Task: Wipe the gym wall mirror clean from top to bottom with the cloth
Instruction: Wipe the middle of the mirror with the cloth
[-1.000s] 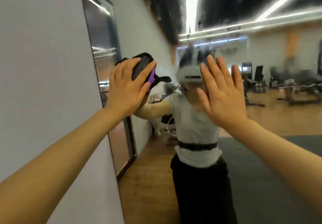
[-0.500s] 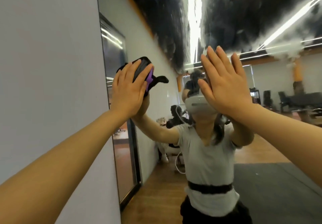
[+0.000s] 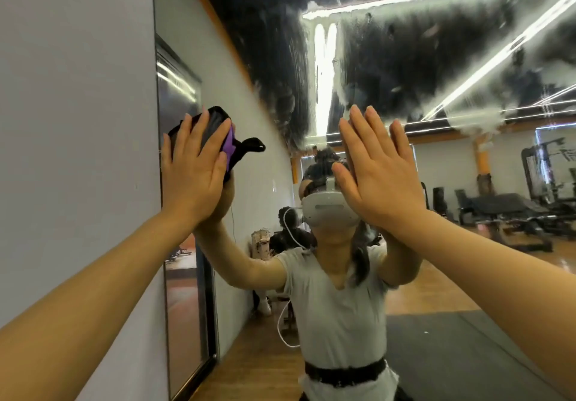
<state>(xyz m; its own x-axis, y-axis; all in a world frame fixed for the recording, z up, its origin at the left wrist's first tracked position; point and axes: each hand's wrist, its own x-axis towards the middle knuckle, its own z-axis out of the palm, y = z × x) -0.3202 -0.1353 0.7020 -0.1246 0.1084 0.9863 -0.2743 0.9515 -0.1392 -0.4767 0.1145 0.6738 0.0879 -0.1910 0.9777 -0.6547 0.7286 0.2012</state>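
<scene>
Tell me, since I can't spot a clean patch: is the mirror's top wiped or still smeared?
Smeared. The mirror shows whitish streaks and blotches across its upper part, above the cloth.

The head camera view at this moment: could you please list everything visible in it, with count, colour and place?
large wall mirror: one, smeared with whitish streaks across its upper part, fills the centre and right.
black and purple cleaning cloth: one, pressed on the mirror near its left edge, under the left hand.
plain grey wall: one, left of the mirror.
dark-framed narrow panel: one, reflected on the side wall at left.
dark gym equipment: several pieces, reflected at far right.
dark floor mat: one, reflected at lower right on the wooden floor.
left hand: one, fingers straight, presses the cloth flat.
right hand: one, open, palm towards the glass; contact cannot be told.
</scene>
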